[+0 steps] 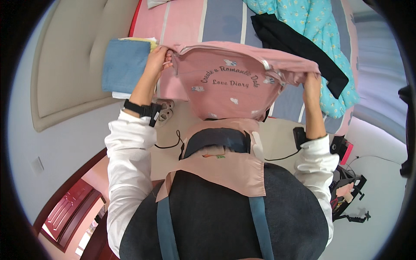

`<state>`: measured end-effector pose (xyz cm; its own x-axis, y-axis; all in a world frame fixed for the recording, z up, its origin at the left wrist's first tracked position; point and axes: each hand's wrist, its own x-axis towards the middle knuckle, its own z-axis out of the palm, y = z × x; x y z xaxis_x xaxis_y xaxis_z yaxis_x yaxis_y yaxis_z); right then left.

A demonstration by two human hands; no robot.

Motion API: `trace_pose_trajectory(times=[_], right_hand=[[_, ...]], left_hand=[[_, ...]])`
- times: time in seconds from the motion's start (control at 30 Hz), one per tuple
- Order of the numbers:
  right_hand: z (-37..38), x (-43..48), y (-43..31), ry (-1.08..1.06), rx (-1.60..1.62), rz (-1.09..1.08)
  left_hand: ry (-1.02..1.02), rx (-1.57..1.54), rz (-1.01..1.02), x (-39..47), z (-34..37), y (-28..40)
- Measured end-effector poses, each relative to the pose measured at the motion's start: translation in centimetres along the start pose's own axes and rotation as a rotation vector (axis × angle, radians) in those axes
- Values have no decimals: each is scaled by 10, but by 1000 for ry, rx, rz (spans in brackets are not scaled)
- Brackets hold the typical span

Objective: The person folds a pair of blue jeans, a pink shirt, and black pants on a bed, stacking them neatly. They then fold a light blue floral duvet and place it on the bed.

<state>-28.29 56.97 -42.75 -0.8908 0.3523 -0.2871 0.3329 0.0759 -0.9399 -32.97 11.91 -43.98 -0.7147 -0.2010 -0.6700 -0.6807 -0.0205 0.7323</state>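
A pink garment, printed with dark lettering and small white-and-blue figures, hangs spread between my two hands in front of my body. My left hand grips its upper left edge with curled fingers. At the opposite upper corner my right hand holds the cloth, its fingertips hidden by a fold. A folded blue cloth lies just left of my left hand, on top of yellow and white cloths. Beyond my right hand a black garment stretches across the bed.
A turquoise floral quilt covers the bed's right part. The padded headboard stands at left. Shoes sit on the floor beside the bed, and a black cable runs nearby. A cluttered black stand is at lower right.
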Motion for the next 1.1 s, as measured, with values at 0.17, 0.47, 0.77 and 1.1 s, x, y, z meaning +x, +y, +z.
trace_pose_trajectory(times=[0.17,0.47,0.77,1.1], right_hand=[[22,114,75,-31,-59,135],[78,226,128,-212,291,431],[123,298,152,-71,301,345],[255,223,198,-395,-571,-30]], left_hand=[[30,278,-28,101,41,-17],[261,790,185,226,62,-24],[223,891,257,332,44,-26],[544,671,-193,332,-38,-155]])
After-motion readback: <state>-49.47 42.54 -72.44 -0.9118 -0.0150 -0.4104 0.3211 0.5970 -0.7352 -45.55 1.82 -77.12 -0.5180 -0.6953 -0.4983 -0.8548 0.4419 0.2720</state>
